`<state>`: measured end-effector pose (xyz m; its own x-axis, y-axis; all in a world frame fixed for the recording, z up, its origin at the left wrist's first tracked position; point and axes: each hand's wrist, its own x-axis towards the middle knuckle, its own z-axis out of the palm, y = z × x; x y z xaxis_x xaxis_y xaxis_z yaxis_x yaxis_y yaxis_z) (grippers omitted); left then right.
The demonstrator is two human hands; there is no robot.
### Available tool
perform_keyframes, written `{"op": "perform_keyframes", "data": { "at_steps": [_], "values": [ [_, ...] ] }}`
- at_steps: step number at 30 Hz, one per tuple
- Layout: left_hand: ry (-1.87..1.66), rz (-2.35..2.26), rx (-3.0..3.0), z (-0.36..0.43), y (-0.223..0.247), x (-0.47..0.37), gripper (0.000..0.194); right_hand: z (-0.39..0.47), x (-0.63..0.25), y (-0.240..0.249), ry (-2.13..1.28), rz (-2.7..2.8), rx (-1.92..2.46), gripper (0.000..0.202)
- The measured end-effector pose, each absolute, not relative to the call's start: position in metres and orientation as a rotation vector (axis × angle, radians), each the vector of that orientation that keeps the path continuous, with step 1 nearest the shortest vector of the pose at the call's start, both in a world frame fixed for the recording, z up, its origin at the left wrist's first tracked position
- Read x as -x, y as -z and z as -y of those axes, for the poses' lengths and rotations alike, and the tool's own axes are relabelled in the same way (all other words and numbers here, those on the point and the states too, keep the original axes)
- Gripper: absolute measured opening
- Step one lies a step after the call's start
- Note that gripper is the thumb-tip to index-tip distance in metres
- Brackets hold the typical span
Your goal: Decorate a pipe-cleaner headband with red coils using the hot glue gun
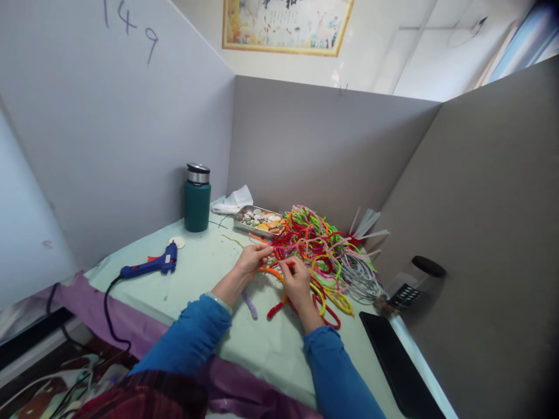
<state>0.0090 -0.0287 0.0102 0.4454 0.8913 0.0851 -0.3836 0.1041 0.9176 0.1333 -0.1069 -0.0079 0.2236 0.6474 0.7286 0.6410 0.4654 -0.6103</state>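
Over the light green tabletop, my left hand (252, 259) pinches with thumb and fingertips at a red pipe cleaner. Just to its right, my right hand (297, 281) is closed in a pinch on the red strand too; the fingers hide most of it. Behind and beside both hands spreads a tangled heap of pipe cleaners (312, 230) in red, pink, green, orange and yellow. An orange piece (274, 272) lies between my wrists. A short red piece (275, 310) and a lilac piece (250, 304) rest nearer to me.
A blue glue gun (151, 265) with its cord lies at left, near a green bottle (197, 203). Behind the hands is a metal tray (248, 228) of small discs. Grey wires (360, 276), a black slab (393, 361) and a clear black-lidded container (413, 285) are at right. Grey partitions (314, 134) enclose the table.
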Motion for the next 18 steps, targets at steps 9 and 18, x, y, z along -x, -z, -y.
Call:
{"op": "perform_keyframes", "data": {
  "at_steps": [9,18],
  "values": [
    [-0.966,-0.729,-1.305,0.025,-0.009,-0.004,0.037,0.106,-0.144,0.011,0.079,1.505,1.267,0.019],
    [-1.141,-0.951,-2.456,0.027,-0.006,0.000,0.019,0.107,-0.155,0.011,0.171,1.684,1.333,0.014]
  ]
}}
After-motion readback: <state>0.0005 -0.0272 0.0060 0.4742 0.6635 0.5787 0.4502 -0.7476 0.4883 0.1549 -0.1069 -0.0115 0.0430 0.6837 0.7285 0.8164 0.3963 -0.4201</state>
